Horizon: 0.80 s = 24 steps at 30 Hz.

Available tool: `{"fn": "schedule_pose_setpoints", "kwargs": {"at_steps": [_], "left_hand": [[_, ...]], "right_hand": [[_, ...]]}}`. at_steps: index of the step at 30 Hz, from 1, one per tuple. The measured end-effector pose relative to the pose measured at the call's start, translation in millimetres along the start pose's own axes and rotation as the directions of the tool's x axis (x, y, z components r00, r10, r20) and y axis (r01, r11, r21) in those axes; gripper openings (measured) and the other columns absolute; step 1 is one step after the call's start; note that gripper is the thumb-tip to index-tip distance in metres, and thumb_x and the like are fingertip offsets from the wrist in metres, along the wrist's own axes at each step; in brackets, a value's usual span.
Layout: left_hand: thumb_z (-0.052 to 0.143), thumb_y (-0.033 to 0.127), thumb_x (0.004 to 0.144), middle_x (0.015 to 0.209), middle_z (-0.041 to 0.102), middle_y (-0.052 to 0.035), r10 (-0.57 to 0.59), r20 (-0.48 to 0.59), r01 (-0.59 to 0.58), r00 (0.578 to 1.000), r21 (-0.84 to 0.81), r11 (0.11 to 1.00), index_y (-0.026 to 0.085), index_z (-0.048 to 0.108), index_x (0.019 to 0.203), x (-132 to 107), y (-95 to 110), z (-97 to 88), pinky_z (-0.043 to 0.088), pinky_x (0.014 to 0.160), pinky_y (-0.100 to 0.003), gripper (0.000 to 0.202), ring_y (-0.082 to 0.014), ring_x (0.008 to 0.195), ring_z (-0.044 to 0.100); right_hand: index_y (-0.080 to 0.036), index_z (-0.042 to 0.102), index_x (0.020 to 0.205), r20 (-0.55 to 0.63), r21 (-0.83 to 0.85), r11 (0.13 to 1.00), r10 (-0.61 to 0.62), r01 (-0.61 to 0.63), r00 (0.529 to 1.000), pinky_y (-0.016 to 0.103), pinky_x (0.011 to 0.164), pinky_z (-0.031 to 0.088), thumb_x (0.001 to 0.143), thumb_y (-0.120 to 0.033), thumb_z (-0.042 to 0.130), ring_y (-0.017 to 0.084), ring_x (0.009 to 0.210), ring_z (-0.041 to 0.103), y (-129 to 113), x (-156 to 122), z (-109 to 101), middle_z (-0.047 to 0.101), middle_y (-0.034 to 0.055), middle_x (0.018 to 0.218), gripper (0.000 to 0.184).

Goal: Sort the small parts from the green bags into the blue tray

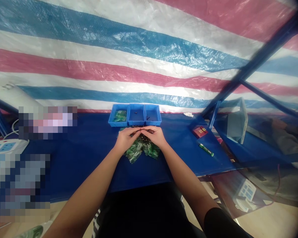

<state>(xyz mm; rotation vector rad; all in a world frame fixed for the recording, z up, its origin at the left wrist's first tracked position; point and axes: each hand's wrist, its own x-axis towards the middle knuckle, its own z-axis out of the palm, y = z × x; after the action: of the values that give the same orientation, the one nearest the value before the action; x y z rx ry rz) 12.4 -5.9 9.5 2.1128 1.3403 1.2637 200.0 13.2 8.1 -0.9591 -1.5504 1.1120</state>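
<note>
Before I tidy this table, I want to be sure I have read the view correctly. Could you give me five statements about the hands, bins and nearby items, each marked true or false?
1. Three blue bins stand side by side beyond the hands. True.
2. The left hand and right hand are spread far apart. False: their fingertips are close together.
3. A green pile lies at the hands. True.
4. The red box is on the left part of the table. False: it is on the right, beyond the green tube.
5. The left bin is empty. False: green pieces lie in it.
</note>
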Motion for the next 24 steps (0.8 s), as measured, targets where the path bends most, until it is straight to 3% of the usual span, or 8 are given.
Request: {"fn": "schedule_pose_setpoints", "kwargs": {"at_steps": [6, 16, 24], "left_hand": [[0.056, 0.042, 0.09, 0.077, 0.069, -0.0028, -0.048, -0.015, 0.048, 0.999, 0.007, 0.999, 0.022, 0.071, 0.104, -1.0, 4.0, -2.0, 0.051, 0.062, -0.026, 0.029, -0.0162, 0.071, 0.064], [0.056, 0.044, 0.09, 0.076, 0.068, -0.0022, -0.068, 0.01, 0.068, 0.998, -0.017, 0.998, 0.021, 0.069, 0.103, -0.1, 4.2, -2.2, 0.053, 0.067, -0.027, 0.03, -0.0164, 0.072, 0.064], [0.054, 0.045, 0.091, 0.082, 0.071, -0.003, -0.089, -0.011, 0.089, 0.996, 0.027, 0.996, 0.022, 0.07, 0.11, -0.8, 1.7, -0.7, 0.052, 0.063, -0.025, 0.034, -0.0161, 0.073, 0.065]], "right_hand": [[-0.024, 0.077, 0.097, 0.015, -0.069, 0.997, -0.028, 0.029, 0.999, 0.03, 0.058, 0.055, 0.081, -0.045, 0.069, 0.017, 0.067, 0.067, -7.1, -2.3, 0.3, 0.076, 0.0046, 0.093, 0.029], [-0.022, 0.078, 0.093, -0.12, -0.112, 0.992, -0.063, 0.05, 0.991, 0.031, 0.064, 0.057, 0.078, -0.044, 0.072, 0.02, 0.073, 0.07, -0.7, 0.1, 1.0, 0.076, 0.0051, 0.09, 0.027], [-0.025, 0.078, 0.096, -0.064, -0.115, 0.991, -0.078, 0.07, 0.995, 0.032, 0.071, 0.058, 0.084, -0.041, 0.066, 0.021, 0.082, 0.071, -0.6, 0.7, 1.0, 0.076, 0.0039, 0.096, 0.024]]}}
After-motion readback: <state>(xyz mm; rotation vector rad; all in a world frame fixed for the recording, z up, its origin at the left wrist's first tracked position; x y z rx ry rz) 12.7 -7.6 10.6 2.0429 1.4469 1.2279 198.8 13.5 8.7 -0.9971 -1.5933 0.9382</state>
